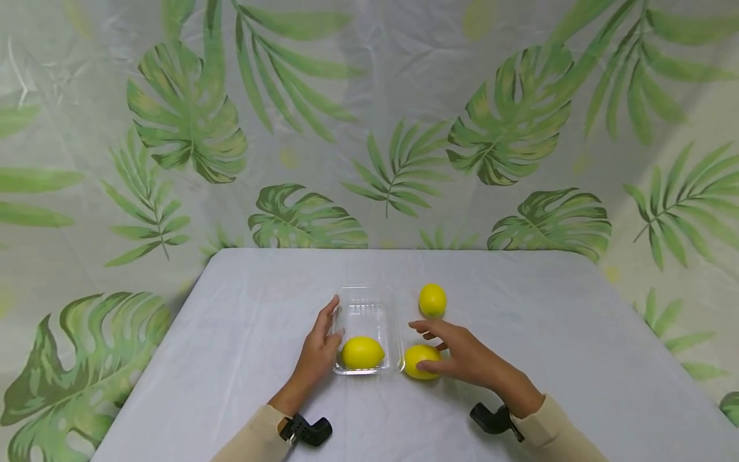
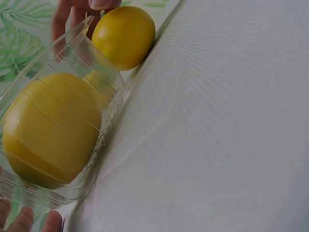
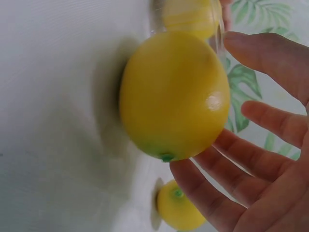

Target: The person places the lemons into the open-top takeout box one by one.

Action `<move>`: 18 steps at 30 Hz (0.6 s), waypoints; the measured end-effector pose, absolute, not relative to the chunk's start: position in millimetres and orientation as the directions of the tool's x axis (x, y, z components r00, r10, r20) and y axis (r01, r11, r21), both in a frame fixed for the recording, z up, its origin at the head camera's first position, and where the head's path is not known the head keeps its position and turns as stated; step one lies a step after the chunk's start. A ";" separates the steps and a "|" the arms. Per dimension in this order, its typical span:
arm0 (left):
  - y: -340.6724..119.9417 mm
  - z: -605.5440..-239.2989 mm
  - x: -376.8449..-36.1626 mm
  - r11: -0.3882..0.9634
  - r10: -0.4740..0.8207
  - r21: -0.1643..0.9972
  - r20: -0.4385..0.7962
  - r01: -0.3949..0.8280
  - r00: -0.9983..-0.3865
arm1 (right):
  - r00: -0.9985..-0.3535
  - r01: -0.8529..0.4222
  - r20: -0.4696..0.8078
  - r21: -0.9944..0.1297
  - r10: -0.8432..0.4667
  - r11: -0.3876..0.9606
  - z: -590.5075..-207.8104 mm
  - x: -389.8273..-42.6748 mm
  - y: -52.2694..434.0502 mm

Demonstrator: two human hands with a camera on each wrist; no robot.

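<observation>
Two hands at a clear tray, lemons in and beside it

The right hand (image 1: 462,359) has relaxed, spread fingers (image 3: 270,121) with the thumb touching the near lemon (image 1: 420,361), just right of the clear tray (image 1: 369,308). The left hand (image 1: 320,350) rests straight fingers against the tray's left wall; a lemon in the tray (image 1: 362,352) lies at its near end. A third lemon (image 1: 432,299) sits apart behind, with bare white table (image 1: 577,359) all round.

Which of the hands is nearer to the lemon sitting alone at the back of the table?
The right. The right hand lies just in front of the far lemon, fingers over a nearer lemon. The left hand is beyond the clear plastic tray, touching its left side.
</observation>
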State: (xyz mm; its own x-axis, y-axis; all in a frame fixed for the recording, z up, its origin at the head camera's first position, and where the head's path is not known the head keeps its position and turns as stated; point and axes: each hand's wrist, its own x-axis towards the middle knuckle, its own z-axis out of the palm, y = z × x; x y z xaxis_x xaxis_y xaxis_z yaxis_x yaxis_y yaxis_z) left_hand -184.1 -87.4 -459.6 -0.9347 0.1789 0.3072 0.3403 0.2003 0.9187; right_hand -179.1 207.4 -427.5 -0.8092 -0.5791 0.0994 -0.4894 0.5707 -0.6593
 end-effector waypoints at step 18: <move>-87.5 -461.1 -183.3 0.188 0.178 0.920 0.312 0.344 -0.933 | -0.768 -0.570 0.162 -0.614 -0.620 0.546 -444.7 -175.2 213.0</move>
State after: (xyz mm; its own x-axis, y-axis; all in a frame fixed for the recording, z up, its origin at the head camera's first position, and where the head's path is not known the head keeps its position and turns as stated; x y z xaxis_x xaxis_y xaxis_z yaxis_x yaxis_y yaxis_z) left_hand -183.3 -87.5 -461.1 -0.9331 0.1783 0.3122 0.3438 0.1885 0.9199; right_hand -175.2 213.0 -444.7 -0.7676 -0.6201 0.1621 -0.5703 0.5456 -0.6141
